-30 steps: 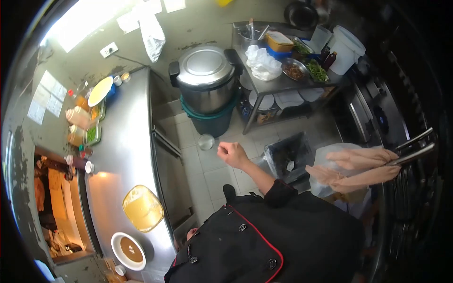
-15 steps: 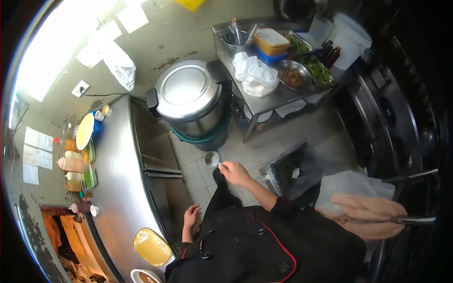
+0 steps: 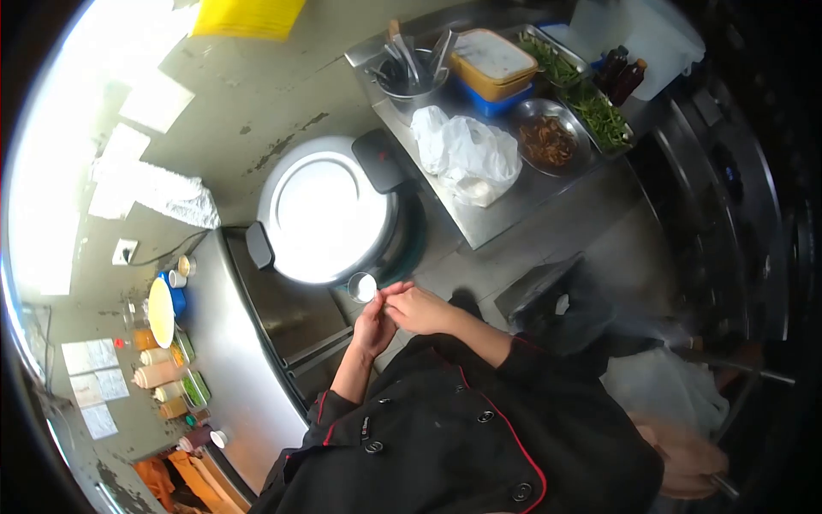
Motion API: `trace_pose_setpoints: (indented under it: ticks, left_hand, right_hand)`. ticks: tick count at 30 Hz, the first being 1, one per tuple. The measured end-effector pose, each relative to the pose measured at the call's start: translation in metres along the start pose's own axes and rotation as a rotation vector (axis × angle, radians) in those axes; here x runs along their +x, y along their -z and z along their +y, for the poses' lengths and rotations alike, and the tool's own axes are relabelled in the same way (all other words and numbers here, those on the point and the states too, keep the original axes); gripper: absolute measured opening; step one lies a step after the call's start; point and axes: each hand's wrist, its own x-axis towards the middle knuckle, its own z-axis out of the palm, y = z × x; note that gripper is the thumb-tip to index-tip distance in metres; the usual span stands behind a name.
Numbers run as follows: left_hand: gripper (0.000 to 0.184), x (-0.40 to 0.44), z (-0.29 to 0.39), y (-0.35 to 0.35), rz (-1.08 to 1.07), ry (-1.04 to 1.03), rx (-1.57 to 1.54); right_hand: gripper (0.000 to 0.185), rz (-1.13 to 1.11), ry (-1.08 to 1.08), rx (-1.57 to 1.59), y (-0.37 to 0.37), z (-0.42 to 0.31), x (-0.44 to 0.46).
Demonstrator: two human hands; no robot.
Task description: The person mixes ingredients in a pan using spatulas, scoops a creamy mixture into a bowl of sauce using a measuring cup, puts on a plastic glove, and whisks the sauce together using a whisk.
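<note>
A small round ladle [image 3: 362,287] is in front of my body, its bowl beside the near edge of a large rice cooker [image 3: 330,210] with a silver lid. My right hand [image 3: 418,309] is closed around its handle, which the fingers mostly hide. My left hand [image 3: 373,330] meets the right at the base of the bowl, thumb and fingers closed about the same handle. The cooker's lid is down, and black side handles stick out from it.
On the steel table [image 3: 479,224] are a white plastic bag [image 3: 467,158], a utensil pot [image 3: 411,81], a bowl of brown food [image 3: 550,141] and trays of greens. A steel counter [image 3: 227,338] with sauce bottles runs along my left. A bin [image 3: 548,300] stands at right.
My left hand has risen from my side to join the right at the ladle. The view has moved closer to the rice cooker, and the ladle is now beside its lid.
</note>
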Motion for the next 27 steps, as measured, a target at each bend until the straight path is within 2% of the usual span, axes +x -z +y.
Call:
trace_pose_setpoints:
  ticks: [2, 4, 5, 6, 7, 9, 11, 14, 16, 17, 20, 21, 24, 25, 27]
  left_hand:
    - [0.049, 0.007, 0.009, 0.009, 0.056, -0.027, 0.062]
    - [0.052, 0.015, 0.028, -0.001, 0.133, -0.102, 0.189]
    - [0.053, 0.018, 0.038, -0.004, 0.18, -0.123, 0.272]
    - [0.054, 0.022, 0.048, -0.009, 0.23, -0.141, 0.355]
    - [0.056, 0.025, 0.056, -0.009, 0.264, -0.189, 0.397]
    - [0.058, 0.033, 0.067, -0.016, 0.357, -0.287, 0.433]
    - [0.057, 0.046, 0.071, -0.025, 0.433, -0.359, 0.428]
    - [0.057, 0.063, 0.072, -0.038, 0.511, -0.417, 0.396]
    - [0.056, 0.076, 0.072, -0.041, 0.54, -0.439, 0.375]
    - [0.056, 0.08, 0.071, -0.043, 0.559, -0.438, 0.366]
    - [0.056, 0.087, 0.07, -0.05, 0.614, -0.434, 0.34]
    - [0.056, 0.088, 0.069, -0.051, 0.629, -0.434, 0.334]
    - [0.055, 0.091, 0.069, -0.052, 0.656, -0.457, 0.309]
    - [0.055, 0.092, 0.069, -0.053, 0.664, -0.466, 0.3]
    - [0.054, 0.095, 0.069, -0.055, 0.685, -0.484, 0.267]
  right_hand:
    - [0.024, -0.124, 0.107, 0.118, 0.048, 0.013, 0.009]
    - [0.025, 0.083, 0.16, 0.051, 0.116, 0.027, 0.025]
    - [0.021, 0.205, -0.023, 0.173, 0.159, 0.013, 0.03]
    - [0.021, 0.4, -0.016, 0.278, 0.179, 0.044, 0.051]
    - [0.024, 0.55, -0.007, 0.013, 0.221, 0.056, 0.071]
    - [0.033, 0.939, 0.237, -0.307, 0.291, 0.069, 0.12]
    - [0.042, 1.156, 0.36, -0.459, 0.342, 0.1, 0.181]
    - [0.045, 0.806, 0.091, -0.188, 0.372, 0.129, 0.247]
    - [0.045, 0.473, 0.06, -0.257, 0.382, 0.095, 0.25]
    - [0.045, 0.299, 0.049, -0.291, 0.39, 0.079, 0.252]
    - [0.044, -0.089, 0.234, -0.327, 0.416, 0.068, 0.264]
    - [0.047, -0.091, 0.316, -0.325, 0.419, 0.081, 0.278]
    - [0.052, 0.064, -0.085, -0.052, 0.414, 0.087, 0.318]
    - [0.059, 0.065, 0.027, -0.256, 0.408, 0.082, 0.324]
    - [0.065, 0.054, 0.078, -0.168, 0.383, 0.092, 0.34]
